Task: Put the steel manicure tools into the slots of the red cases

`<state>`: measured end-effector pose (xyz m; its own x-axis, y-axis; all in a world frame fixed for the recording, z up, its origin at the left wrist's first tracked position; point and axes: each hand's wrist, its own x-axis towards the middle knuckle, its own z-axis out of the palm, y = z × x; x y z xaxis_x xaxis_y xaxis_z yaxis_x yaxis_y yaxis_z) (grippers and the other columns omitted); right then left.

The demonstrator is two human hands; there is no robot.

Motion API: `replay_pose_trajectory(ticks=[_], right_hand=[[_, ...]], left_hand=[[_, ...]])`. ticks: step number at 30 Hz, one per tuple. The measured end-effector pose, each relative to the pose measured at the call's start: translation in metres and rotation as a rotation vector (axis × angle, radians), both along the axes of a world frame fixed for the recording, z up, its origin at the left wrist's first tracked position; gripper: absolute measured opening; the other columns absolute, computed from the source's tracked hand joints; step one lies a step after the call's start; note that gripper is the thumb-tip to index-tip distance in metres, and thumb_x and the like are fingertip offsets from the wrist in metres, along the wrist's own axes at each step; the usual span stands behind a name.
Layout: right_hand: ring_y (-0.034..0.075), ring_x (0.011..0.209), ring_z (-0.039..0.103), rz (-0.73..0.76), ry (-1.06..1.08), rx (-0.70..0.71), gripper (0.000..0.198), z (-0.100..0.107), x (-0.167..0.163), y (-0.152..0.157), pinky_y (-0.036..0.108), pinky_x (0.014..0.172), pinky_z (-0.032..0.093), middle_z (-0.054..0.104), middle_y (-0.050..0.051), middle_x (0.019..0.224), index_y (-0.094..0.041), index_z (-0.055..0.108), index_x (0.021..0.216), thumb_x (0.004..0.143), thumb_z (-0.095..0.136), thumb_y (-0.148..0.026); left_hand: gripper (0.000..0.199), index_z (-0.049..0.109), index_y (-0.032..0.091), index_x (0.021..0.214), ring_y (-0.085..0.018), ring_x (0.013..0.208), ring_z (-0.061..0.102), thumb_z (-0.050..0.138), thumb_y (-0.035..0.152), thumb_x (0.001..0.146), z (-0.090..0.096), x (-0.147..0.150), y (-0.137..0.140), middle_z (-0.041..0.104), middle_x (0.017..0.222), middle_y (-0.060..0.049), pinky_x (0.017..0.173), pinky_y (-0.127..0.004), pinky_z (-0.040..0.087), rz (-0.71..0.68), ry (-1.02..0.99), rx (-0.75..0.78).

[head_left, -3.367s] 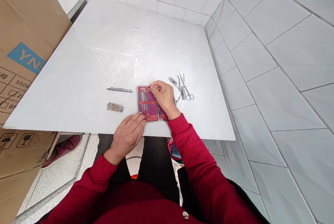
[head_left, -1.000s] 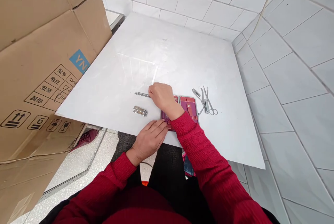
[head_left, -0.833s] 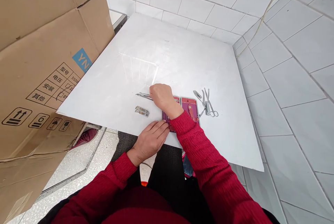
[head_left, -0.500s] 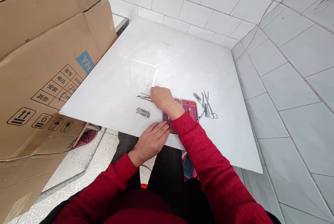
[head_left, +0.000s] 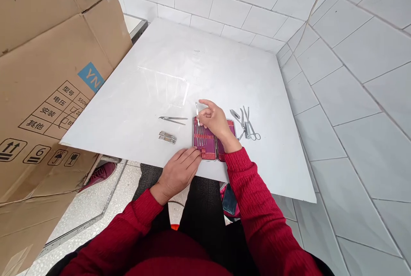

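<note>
An unfolded manicure case [head_left: 210, 143] with a purple-red lining lies near the front edge of the white tabletop. Several slim metal manicure tools [head_left: 201, 135] sit in its left half. My left hand [head_left: 180, 171] holds the case's lower left corner, fingers close together. Above the case, my right hand [head_left: 213, 119] pinches a slim silver manicure tool [head_left: 197, 114], upright between thumb and fingers; its exact kind is unclear. The index finger points away to the left. Left of the case lie metal tweezers [head_left: 173, 119] and a nail clipper [head_left: 167, 137].
Scissors [head_left: 253, 134] and several small metal tools lie right of the case. A large cardboard box [head_left: 64, 96] stands along the left. Tiled walls [head_left: 224, 6] bound the white tabletop [head_left: 250, 79] at the back and right.
My right hand has lifted from the case's upper left side and turned, now showing the silver tool in its fingers. My left hand stays at the case corner. The view has shifted slightly.
</note>
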<state>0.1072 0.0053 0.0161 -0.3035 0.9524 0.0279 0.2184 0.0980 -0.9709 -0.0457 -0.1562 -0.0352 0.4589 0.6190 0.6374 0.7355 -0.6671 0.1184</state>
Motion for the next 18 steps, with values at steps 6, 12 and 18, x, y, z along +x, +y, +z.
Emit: replay_pose_trajectory(ticks=[6, 12, 18], right_hand=[[0.012, 0.057, 0.059, 0.010, 0.102, -0.068, 0.064, 0.000, 0.013, -0.003, 0.024, 0.050, 0.041, 0.064, -0.008, 0.070, -0.017, 0.062, 0.132, 0.070, 0.069, -0.029], [0.012, 0.056, 0.059, -0.006, 0.128, -0.066, 0.075, -0.004, 0.022, -0.003, 0.024, 0.049, 0.042, 0.064, -0.008, 0.069, -0.024, 0.056, 0.144, 0.071, 0.071, -0.025], [0.012, 0.060, 0.058, -0.007, 0.003, 0.048, 0.050, -0.008, 0.017, -0.008, 0.027, 0.061, 0.047, 0.065, -0.006, 0.072, -0.020, 0.065, 0.130, 0.080, 0.065, -0.025]], left_hand=[[0.027, 0.066, 0.015, 0.125, -0.024, 0.126, 0.068, 0.053, 0.011, 0.102, 0.002, 0.000, 0.002, 0.075, 0.127, -0.010, 0.108, -0.041, 0.054, -0.004, 0.004, -0.015], [0.025, 0.065, 0.015, 0.124, -0.025, 0.124, 0.068, 0.055, 0.010, 0.101, 0.003, 0.000, 0.003, 0.075, 0.126, -0.010, 0.107, -0.042, 0.055, -0.006, -0.001, -0.008], [0.023, 0.066, 0.014, 0.121, -0.025, 0.123, 0.069, 0.056, 0.010, 0.101, 0.005, 0.001, 0.002, 0.075, 0.125, -0.010, 0.106, -0.042, 0.055, -0.003, 0.004, -0.009]])
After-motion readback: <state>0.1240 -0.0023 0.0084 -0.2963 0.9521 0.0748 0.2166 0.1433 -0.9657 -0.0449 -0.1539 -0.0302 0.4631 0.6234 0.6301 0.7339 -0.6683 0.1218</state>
